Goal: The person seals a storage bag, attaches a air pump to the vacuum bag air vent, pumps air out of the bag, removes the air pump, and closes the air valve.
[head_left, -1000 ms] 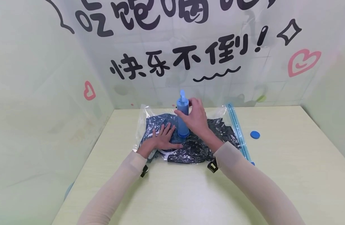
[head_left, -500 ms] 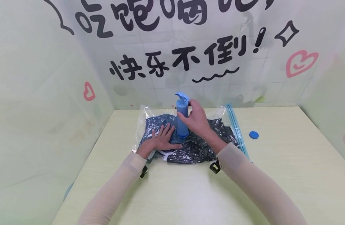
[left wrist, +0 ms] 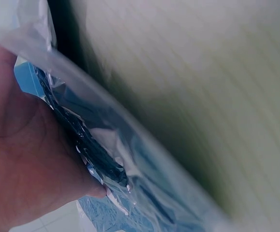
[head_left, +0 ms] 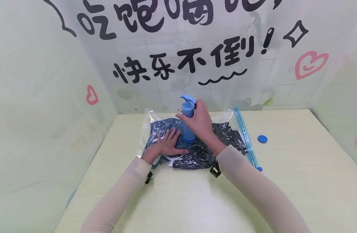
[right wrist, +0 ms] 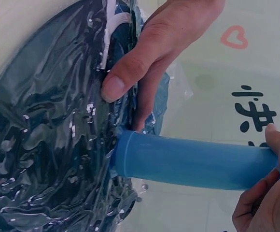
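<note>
A clear vacuum storage bag (head_left: 229, 139) with dark clothes inside lies on the table, its plastic wrinkled over them. Upright on the bag stands a blue hand pump (head_left: 188, 126), base down on the plastic. My right hand (head_left: 201, 121) holds the pump near its top, fingers curled behind the handle (head_left: 188, 98) and thumb across the barrel. The left hand (head_left: 168, 144) lies flat on the bag beside the pump's base, fingers spread. In the right wrist view, the pump barrel (right wrist: 193, 162) runs from the bag to the curled right fingers (right wrist: 256, 198).
A round blue cap (head_left: 262, 139) lies on the table (head_left: 295, 181) right of the bag. The bag's blue zip strip (head_left: 246, 139) runs along its right edge, with a blue slider (head_left: 259, 169) at the near end. A printed wall sheet (head_left: 178, 77) hangs behind.
The pump's handle has turned from end-on to broadside. My right hand shifts right, then back left, and its thumb lifts outward across the barrel. The left hand stays put.
</note>
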`<state>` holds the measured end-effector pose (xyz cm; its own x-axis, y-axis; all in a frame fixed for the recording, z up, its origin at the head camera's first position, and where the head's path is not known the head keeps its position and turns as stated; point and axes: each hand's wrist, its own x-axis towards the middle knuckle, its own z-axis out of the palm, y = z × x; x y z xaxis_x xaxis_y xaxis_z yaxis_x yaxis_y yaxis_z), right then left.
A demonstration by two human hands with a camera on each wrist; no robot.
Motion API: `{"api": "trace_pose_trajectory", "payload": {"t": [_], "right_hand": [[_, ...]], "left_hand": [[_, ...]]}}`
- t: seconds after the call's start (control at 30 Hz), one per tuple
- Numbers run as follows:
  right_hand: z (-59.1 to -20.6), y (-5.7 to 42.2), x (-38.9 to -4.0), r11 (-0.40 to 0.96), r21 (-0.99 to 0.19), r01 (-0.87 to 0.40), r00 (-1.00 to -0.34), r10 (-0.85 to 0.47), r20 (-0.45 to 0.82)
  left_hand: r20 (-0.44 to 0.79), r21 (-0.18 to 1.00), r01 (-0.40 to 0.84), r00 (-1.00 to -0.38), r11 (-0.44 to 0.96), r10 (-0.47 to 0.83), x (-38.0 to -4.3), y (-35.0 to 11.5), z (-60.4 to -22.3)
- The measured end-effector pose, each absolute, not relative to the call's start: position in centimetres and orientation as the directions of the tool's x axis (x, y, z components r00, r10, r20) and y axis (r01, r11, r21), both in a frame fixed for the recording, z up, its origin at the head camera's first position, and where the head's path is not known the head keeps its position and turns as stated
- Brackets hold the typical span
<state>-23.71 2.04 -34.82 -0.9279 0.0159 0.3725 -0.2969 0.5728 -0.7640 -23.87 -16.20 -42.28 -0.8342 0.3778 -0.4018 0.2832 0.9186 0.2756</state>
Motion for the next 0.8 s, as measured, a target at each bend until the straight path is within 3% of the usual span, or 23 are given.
{"api": "trace_pose_trajectory", "payload": {"t": [0.5,0.8], "right_hand": [[-34.8,3.3,-23.7,0.509,-0.750,-0.421,-0.905,-0.183,0.384],[-34.0,3.5,-23.9,0.546,-0.758,-0.357,-0.934,-0.224,0.278]], "left_hand": [[-0.384,0.288,0.291,-0.837,0.912,0.388,-23.0,-16.2,-41.4],[-0.392,0.285,0.283,-0.838,0.916,0.380,-23.9,-16.4,-42.7]]}}
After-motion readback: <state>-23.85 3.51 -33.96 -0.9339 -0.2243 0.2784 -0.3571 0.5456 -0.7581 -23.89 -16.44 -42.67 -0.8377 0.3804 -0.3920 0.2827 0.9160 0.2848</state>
